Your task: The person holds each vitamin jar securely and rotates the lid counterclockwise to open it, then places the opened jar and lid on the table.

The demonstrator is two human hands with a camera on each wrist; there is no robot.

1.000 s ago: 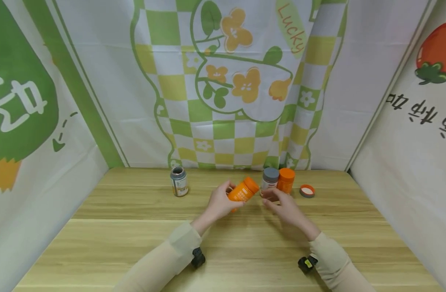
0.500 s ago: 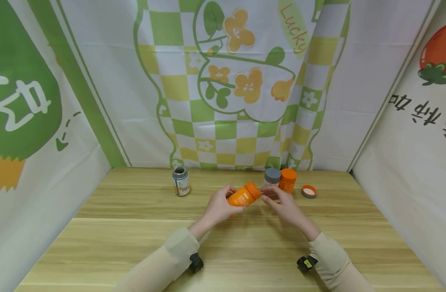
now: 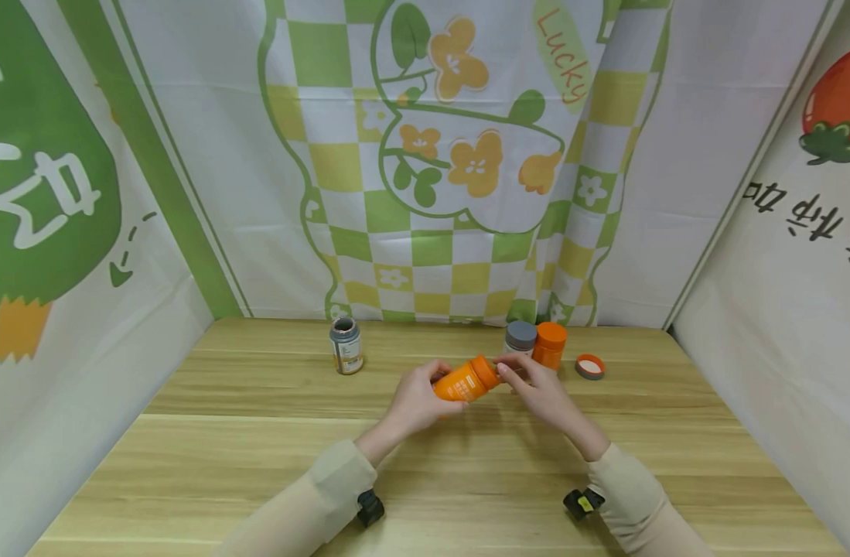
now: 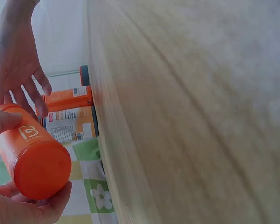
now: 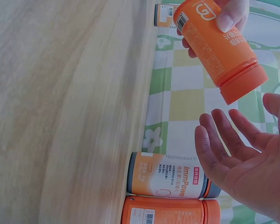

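Note:
My left hand (image 3: 416,398) grips an orange bottle (image 3: 466,381) round its body, thumb on one side and fingers on the other. The bottle tilts, its orange cap (image 5: 244,85) pointing to the right; its round base shows in the left wrist view. Close to the cap is my right hand (image 3: 544,393), fingers loosely bent and spread from the thumb, nothing between them. In the right wrist view a small gap lies between those fingertips and the cap. Just behind the right hand stand a grey-lidded bottle (image 5: 170,176) and a second orange bottle (image 3: 551,348), both partly hidden in the head view.
At the back left of the wooden table (image 3: 257,449) stands an uncapped bottle (image 3: 346,350) with a dark mouth. A loose orange and grey lid (image 3: 590,367) lies right of the standing bottles. A checked cloth (image 3: 431,255) hangs behind the table, with printed cloth at both sides.
My left hand has tipped the orange bottle further toward level and moved it slightly right. My right hand's fingertips have come nearer to its cap. The standing bottles and loose lid have stayed put.

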